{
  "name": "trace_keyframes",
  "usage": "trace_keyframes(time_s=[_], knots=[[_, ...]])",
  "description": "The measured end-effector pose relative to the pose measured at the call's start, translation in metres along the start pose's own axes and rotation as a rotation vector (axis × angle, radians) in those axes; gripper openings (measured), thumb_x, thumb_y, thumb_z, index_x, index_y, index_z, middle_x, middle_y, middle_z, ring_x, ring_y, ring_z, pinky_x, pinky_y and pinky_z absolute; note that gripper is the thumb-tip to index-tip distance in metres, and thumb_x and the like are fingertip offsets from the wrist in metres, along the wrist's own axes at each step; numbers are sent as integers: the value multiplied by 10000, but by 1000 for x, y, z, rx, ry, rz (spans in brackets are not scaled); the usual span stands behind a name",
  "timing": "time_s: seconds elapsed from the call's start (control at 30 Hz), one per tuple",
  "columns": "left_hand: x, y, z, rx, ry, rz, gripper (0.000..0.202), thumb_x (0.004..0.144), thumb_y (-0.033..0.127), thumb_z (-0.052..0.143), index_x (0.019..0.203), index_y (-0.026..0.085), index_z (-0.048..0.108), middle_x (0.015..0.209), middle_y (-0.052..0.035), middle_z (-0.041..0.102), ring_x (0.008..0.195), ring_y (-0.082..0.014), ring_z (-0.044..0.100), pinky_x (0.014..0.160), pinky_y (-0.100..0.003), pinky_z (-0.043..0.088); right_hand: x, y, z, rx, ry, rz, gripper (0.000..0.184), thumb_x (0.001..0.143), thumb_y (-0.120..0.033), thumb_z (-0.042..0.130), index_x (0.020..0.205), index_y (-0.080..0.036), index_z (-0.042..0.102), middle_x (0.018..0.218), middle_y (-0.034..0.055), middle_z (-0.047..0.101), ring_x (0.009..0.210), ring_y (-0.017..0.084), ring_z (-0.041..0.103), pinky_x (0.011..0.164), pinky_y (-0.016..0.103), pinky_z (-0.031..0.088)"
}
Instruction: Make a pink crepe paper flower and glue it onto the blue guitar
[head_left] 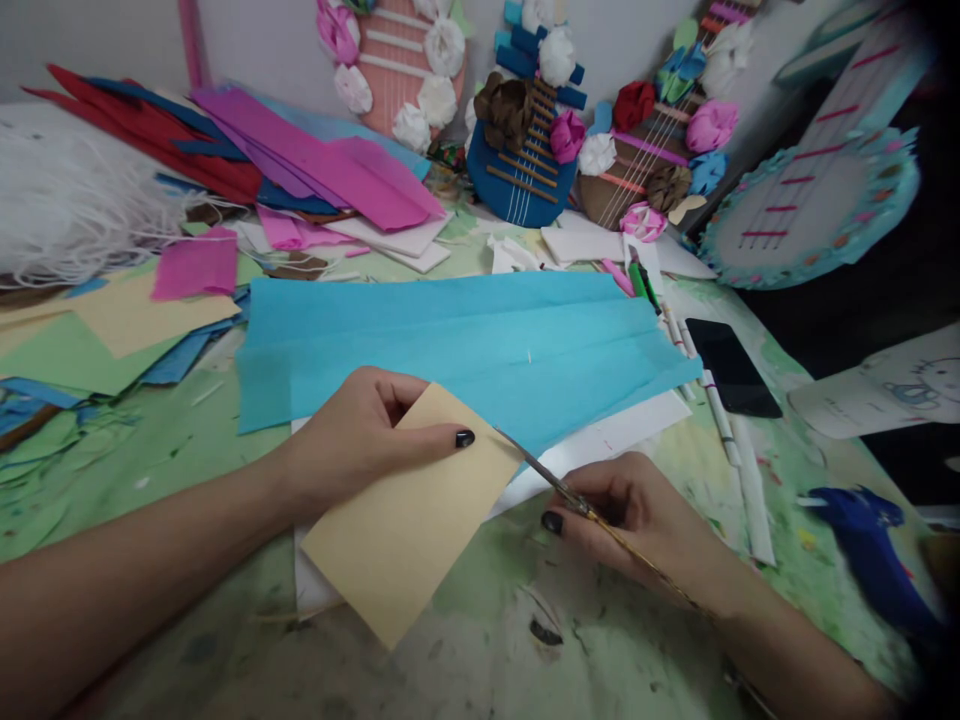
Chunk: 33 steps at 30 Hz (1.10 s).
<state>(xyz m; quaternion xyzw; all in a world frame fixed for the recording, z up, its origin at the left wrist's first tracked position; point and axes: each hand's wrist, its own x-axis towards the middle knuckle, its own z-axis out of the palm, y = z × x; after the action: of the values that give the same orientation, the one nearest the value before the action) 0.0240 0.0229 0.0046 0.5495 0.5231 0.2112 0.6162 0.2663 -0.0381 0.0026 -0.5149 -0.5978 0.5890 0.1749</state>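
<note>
A pale yellow piece of paper point(409, 525) is pinched in my left hand point(360, 435), thumb on top and the other fingers mostly hidden beneath it. My right hand point(637, 515) is closed around a pair of scissors point(574, 497). Their blades meet the yellow paper near its upper right corner; whether they cut into it I cannot tell. Behind both hands a creased sheet of turquoise paper point(450, 325) lies on the table, over a white sheet point(607, 440).
Paper scraps point(90, 350) and a heap of white string point(82, 200) lie at the left. Folded magenta paper point(322, 165) sits behind. Decorated paper guitars point(521, 170) lean on the wall. At the right are a black phone point(733, 365), markers point(720, 420) and a dark blue object point(874, 550).
</note>
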Motion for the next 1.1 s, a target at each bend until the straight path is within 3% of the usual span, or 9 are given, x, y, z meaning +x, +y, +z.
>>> trace_keyframes(time_s=[0.2,0.43,0.8,1.1], knots=[[-2,1,0,9,-10,-13,234,676,419,721,680,187,694,562,2,678,455,-147,629,364,-166,443,1,0,1,-57,16,10,226,810,-327,573,696,-133,590,583,-53,269,547,75,222,473,243,158],[-1,2,-1,-17,-6,-16,233,674,420,721,657,192,678,567,-2,674,468,-155,628,375,-180,447,0,-4,0,-34,39,-3,348,780,-373,630,575,-175,430,538,-78,234,491,51,184,433,230,132],[0,0,-1,-34,-17,-8,233,679,414,723,685,184,689,600,-7,698,483,-160,646,385,-179,467,0,-1,1,-58,28,-5,251,793,-324,585,626,-156,501,562,-63,273,522,63,217,451,231,160],[-1,0,-1,-27,-5,-19,242,677,431,716,661,192,678,579,-3,686,473,-156,639,374,-175,452,0,-3,0,-32,31,8,293,799,-367,589,616,-162,488,552,-70,248,507,58,182,443,232,136]])
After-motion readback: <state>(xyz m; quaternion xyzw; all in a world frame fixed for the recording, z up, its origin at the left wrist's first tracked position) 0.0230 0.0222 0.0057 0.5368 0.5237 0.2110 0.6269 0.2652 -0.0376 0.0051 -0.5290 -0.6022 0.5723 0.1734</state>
